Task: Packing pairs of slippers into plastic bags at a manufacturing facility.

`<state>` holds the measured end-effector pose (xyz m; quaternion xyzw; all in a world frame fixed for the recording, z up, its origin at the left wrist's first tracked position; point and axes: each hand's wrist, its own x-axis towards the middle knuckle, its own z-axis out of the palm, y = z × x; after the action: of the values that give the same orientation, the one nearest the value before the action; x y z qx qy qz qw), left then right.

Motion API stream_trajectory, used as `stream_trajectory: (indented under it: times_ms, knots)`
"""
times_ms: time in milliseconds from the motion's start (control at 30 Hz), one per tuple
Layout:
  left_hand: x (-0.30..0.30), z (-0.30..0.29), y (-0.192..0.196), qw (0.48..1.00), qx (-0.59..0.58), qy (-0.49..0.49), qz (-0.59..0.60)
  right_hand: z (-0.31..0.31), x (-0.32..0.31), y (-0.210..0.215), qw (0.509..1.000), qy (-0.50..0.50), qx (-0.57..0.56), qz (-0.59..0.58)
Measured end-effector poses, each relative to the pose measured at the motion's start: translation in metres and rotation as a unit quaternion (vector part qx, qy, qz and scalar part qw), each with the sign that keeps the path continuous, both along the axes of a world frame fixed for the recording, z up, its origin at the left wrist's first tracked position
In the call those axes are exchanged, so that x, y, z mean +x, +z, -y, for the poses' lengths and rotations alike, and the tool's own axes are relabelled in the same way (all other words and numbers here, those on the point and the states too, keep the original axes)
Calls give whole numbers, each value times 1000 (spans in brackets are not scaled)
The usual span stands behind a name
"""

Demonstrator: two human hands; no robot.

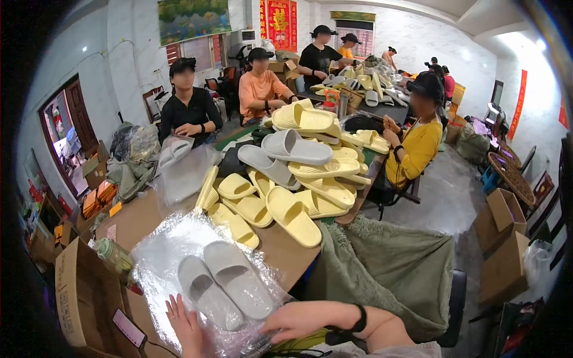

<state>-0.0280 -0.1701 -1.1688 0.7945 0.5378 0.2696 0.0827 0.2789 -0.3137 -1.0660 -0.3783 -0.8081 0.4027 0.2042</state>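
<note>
Head view, hands (186, 329) apart, unclenched, grey slippers (237, 274) near, slipper pile (295, 218) beyond, sack (397, 265) right

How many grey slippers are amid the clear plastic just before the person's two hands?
2: the left slipper, nearer the left hand, and the right slipper, beside it. No others show there.

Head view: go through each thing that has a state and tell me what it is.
Left hand: open, fingers extended
Right hand: over plastic, grip unclear
Front grey slippers: side by side, straps up
Clear plastic: spread, wrinkled
Yellow slippers: heaped loosely
Phone: screen lit
Left cardboard box: open
Olive cloth: creased, edge frayed
Wooden door: open
</note>
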Motion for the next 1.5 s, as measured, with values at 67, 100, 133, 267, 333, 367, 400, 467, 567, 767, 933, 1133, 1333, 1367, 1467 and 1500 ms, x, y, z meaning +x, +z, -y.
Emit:
stream_trajectory:
  times_ms: [67,100,133,267,333,367,400,467,567,767,933,1133,1333,1367,1467,1500]
  knots:
    - [0,-4,-3,993,-112,4,-39,13,14,64,978,-30,143,-147]
    - [-6,2,-5,992,-119,21,-41,12,15,85,929,-51,291,-222]
    - [-7,5,-11,994,-91,33,-46,13,19,107,887,-31,331,-321]
    - [6,-3,-25,998,-54,10,-35,44,-5,157,626,78,434,-643]
    - [3,-5,-30,999,-40,13,-35,37,-9,178,577,226,443,-648]
    - [3,-5,-31,998,-43,15,-38,45,-13,183,610,264,349,-661]
    - [2,-5,-32,998,-44,16,-35,52,-16,187,634,302,249,-667]
    - [1,-4,-32,998,-49,19,-35,65,-19,193,661,368,47,-652]
    - [2,-2,-33,998,-45,11,-34,62,-24,193,663,391,-53,-637]
    - [-2,0,-36,998,-40,9,-40,63,-21,195,661,367,-58,-652]
    - [0,-1,-36,998,-32,12,-43,61,-22,195,665,350,-65,-656]
    - [-4,0,-38,999,-23,12,-45,69,-22,193,664,333,-77,-665]
    - [-2,0,-38,998,-28,17,-53,63,-22,195,662,319,-85,-673]
    - [-2,-1,-39,998,-26,15,-49,68,-22,193,661,316,-87,-675]
    - [-2,0,-36,999,-29,12,-42,70,-21,193,658,308,-92,-681]
    - [-1,0,-35,999,-32,11,-37,70,-25,190,658,306,-94,-682]
